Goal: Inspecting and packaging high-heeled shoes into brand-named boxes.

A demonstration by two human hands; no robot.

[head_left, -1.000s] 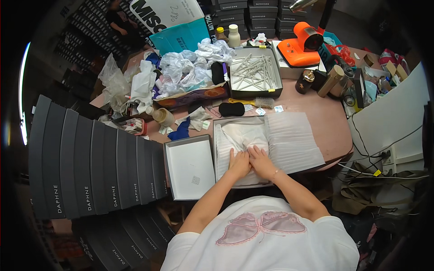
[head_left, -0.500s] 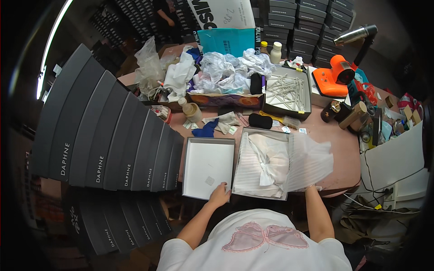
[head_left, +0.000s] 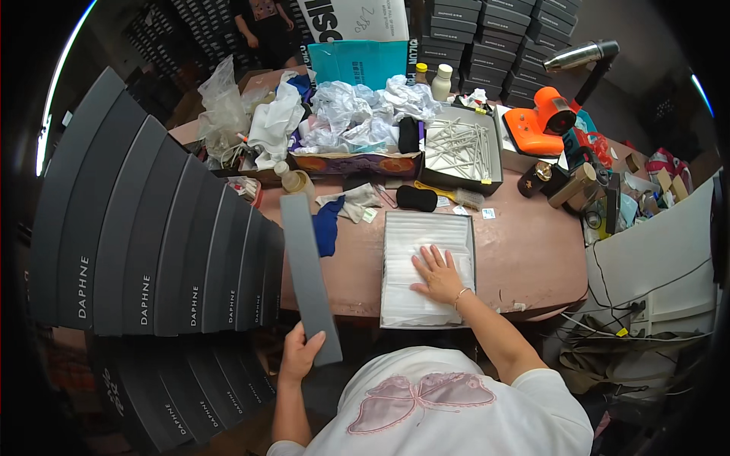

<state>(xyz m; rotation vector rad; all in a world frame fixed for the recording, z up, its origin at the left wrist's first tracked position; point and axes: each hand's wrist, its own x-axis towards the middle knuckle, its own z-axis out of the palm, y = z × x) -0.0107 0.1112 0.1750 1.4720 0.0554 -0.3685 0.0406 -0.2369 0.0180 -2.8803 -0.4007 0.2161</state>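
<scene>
My left hand [head_left: 300, 351] grips the lower end of a grey box lid [head_left: 308, 273], thumb over its edge. The lid stands tilted up on its side, so its inside is turned from view. Flat with spread fingers, my right hand [head_left: 441, 278] presses on white ribbed tissue paper [head_left: 401, 262]. That paper lies folded over inside an open shoebox [head_left: 473, 254] on the table and covers whatever is under it. A blue cloth [head_left: 326, 228] lies just beyond the lid.
Tall stacks of dark shoeboxes [head_left: 137, 228] stand at the left. Behind the work are a carton of crumpled paper [head_left: 350, 163], a tray of white sticks [head_left: 460, 152], a brush [head_left: 465, 199] and an orange device [head_left: 536, 125]. A person [head_left: 262, 30] stands far back.
My left hand has lifted the lid off the table and tipped it upright. The tissue paper has been folded over the box contents, and my right hand has moved onto it.
</scene>
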